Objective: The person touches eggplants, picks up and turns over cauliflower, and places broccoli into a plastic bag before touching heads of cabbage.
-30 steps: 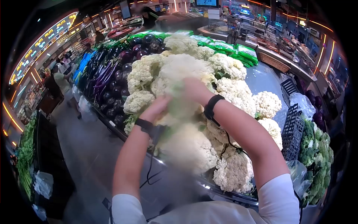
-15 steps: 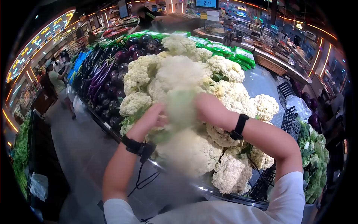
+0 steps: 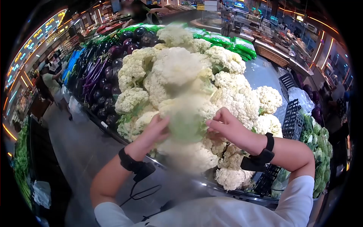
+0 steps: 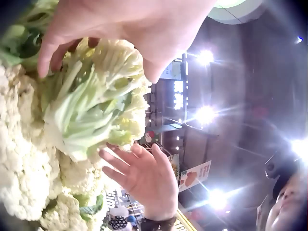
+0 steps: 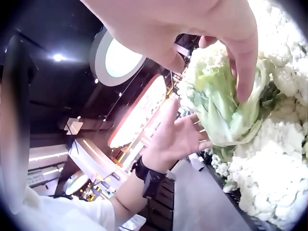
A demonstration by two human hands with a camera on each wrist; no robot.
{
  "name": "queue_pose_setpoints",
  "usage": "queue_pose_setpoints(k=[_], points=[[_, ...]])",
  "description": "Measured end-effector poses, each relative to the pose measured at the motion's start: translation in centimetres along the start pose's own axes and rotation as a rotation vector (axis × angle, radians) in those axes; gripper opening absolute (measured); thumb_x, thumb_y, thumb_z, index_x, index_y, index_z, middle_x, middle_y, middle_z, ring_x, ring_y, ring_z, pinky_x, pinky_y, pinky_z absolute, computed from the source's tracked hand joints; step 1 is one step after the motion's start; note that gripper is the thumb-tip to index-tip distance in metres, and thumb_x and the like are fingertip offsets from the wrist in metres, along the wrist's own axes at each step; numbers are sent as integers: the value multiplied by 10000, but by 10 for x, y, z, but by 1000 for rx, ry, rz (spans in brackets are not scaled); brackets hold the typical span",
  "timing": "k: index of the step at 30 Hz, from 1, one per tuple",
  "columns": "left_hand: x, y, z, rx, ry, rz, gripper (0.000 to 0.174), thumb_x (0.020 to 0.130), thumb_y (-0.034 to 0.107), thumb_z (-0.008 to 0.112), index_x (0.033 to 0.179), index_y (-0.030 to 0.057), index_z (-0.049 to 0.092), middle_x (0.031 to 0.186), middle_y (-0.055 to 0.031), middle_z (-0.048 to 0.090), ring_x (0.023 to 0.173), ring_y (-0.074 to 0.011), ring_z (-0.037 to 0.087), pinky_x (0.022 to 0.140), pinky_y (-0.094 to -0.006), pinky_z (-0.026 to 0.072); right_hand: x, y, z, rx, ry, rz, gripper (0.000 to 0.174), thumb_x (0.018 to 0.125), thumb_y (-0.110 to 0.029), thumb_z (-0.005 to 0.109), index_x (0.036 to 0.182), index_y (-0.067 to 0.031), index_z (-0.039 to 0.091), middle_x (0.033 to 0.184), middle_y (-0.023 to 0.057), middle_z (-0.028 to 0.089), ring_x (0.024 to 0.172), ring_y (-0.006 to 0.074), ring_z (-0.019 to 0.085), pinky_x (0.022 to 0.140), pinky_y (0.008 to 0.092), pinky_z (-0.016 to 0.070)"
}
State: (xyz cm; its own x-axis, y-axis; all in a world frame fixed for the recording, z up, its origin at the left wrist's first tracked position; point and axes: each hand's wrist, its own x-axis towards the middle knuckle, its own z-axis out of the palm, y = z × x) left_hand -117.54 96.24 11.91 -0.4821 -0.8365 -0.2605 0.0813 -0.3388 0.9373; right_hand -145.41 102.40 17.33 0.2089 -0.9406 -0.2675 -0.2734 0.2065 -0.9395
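A cauliflower (image 3: 185,126) lies on the heap between my hands, its pale green leafy base toward me, blurred in the head view. My left hand (image 3: 153,133) is at its left side, fingers extended toward the leaves. On the other side is my right hand (image 3: 236,132), thumb and forefinger close to the leaves. The left wrist view shows the leaf stalks (image 4: 89,115) clearly, with the right palm facing in and its fingers loosely spread. In the right wrist view, a finger (image 5: 245,72) of the right hand overlaps the leaves, and the left hand is spread opposite.
More cauliflowers (image 3: 234,92) are heaped around. Eggplants (image 3: 102,92) lie to the left, green packets (image 3: 242,47) behind. A black crate (image 3: 293,119) and broccoli (image 3: 315,151) are on the right. A heavily blurred patch covers the front middle of the head view.
Both hands have come nearer to me, and the right one has also moved rightward, widening the gap between them. The leafy base between them now sits lower in the head view.
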Motion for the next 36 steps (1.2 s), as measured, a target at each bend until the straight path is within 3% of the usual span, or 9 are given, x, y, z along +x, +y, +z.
queue_pose_setpoints(k=[6, 10, 13, 16, 20, 22, 23, 26, 36], points=[[-19, 8, 26, -303, 111, -55, 774, 976, 700, 352, 1502, 133, 321, 1496, -130, 414, 1324, -415, 452, 1067, -667, 345, -28, -1, 17, 459, 19, 192, 721, 961, -326, 665, 1476, -95, 216, 1254, 130, 489, 1133, 263, 550, 967, 427, 512], [-15, 9, 16, -292, 41, -91, 781, 963, 694, 395, 1499, 131, 318, 1498, -131, 412, 1294, -374, 507, 981, -632, 467, -30, 7, 11, 557, 9, 268, 917, 964, -380, 651, 1583, -154, 13, 1448, 192, 350, 1266, 378, 464, 1001, 471, 499], [-2, 17, 13, -245, -83, -82, 724, 975, 613, 467, 1496, 139, 298, 1487, -123, 418, 1256, -330, 552, 891, -572, 555, -24, 5, 19, 611, 16, 234, 929, 974, -396, 632, 1587, -190, -34, 1538, 190, 237, 1302, 407, 417, 1003, 502, 495], [-2, 18, 22, -80, 58, -80, 679, 989, 498, 529, 1499, 157, 239, 1478, -115, 422, 1240, -301, 570, 837, -527, 594, -14, 15, 32, 752, -12, 140, 938, 977, -389, 626, 1588, -214, -64, 1524, 165, 262, 1307, 384, 418, 1000, 526, 501], [-37, 6, 36, -119, 185, -9, 653, 1009, 414, 533, 1504, 154, 197, 1465, -105, 444, 1261, -284, 559, 939, -508, 554, -25, 16, 36, 800, 62, 152, 869, 974, -389, 631, 1576, -201, 33, 1485, 106, 346, 1281, 316, 440, 1002, 535, 511], [-34, -7, 13, -303, 20, -48, 575, 1028, 402, 509, 1484, 128, 292, 1435, -97, 489, 1266, -257, 559, 966, -472, 544, -31, 26, 33, 833, 106, 201, 818, 971, -382, 638, 1559, -195, 101, 1453, 77, 399, 1262, 286, 455, 996, 538, 520], [-29, -6, 7, -352, -41, -53, 596, 1021, 382, 530, 1489, 121, 268, 1409, -98, 504, 1233, -253, 579, 940, -459, 553, -31, 33, 35, 850, 126, 208, 671, 978, -431, 611, 1496, -177, 269, 1365, 48, 496, 1217, 248, 495, 992, 497, 531], [-23, -4, 8, -377, -68, -47, 636, 1007, 336, 579, 1493, 105, 239, 1355, -99, 533, 1162, -241, 620, 886, -429, 571, -24, 43, 35, 819, -94, 124, 595, 986, -501, 559, 1441, -161, 382, 1342, 60, 535, 1156, 229, 554, 993, 444, 537], [-55, -29, 32, -300, 124, 43, 635, 1004, 230, 581, 1523, 139, 226, 1447, -132, 446, 1306, -254, 494, 1050, -422, 472, -41, 34, 55, 944, -49, 95, 478, 1016, -387, 528, 1385, -85, 491, 1372, 98, 550, 1188, 219, 572, 989, 398, 478]])
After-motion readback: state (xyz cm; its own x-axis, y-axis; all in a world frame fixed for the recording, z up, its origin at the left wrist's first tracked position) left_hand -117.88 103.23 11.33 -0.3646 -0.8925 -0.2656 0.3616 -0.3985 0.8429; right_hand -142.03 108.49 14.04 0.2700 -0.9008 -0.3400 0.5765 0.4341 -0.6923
